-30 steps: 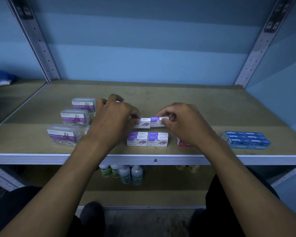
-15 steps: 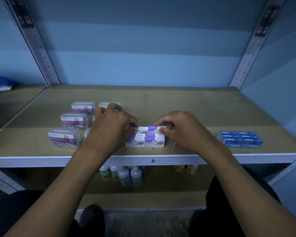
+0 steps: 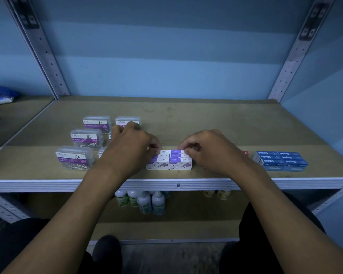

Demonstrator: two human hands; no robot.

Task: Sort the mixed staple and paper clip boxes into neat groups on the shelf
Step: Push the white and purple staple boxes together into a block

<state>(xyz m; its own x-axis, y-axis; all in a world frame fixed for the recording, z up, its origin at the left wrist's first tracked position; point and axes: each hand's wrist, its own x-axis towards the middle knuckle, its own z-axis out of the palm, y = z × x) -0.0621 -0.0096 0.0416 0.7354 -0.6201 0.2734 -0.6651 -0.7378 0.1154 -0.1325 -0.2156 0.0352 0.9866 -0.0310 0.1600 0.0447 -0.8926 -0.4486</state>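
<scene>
Head view: a flat tan fibreboard shelf (image 3: 206,123) with a ribbed grey metal front lip is seen, framed by perforated steel uprights. At centre front, small rectangular white-and-purple card staple boxes (image 3: 169,160) are packed in a tight block, two wide and stacked in rows, printed faces toward the camera, long axes running left-right, parallel to the shelf edge. The rearmost top row of that block is pinched from both ends: the left hand (image 3: 131,149) is curled at the block's left end, fingertips pressed on the box end, and the right hand (image 3: 208,151) is curled at its right end, thumb and forefinger closed on the box end. Whether the top boxes are lifted or resting cannot be told. To the left, clear hard-plastic paper clip boxes (image 3: 86,138) with purple labels are set in two columns stepping back from the edge, the inner column partly hidden behind the left hand; loose metal clips are visible inside, labels facing front. To the right, glossy blue staple boxes (image 3: 281,161) are grouped in a flat block, print upside-down to the camera, long axes also left-right. A red box (image 3: 245,153) is partly hidden behind the right wrist. Round white bottles (image 3: 147,201) are seen on the lower shelf.
</scene>
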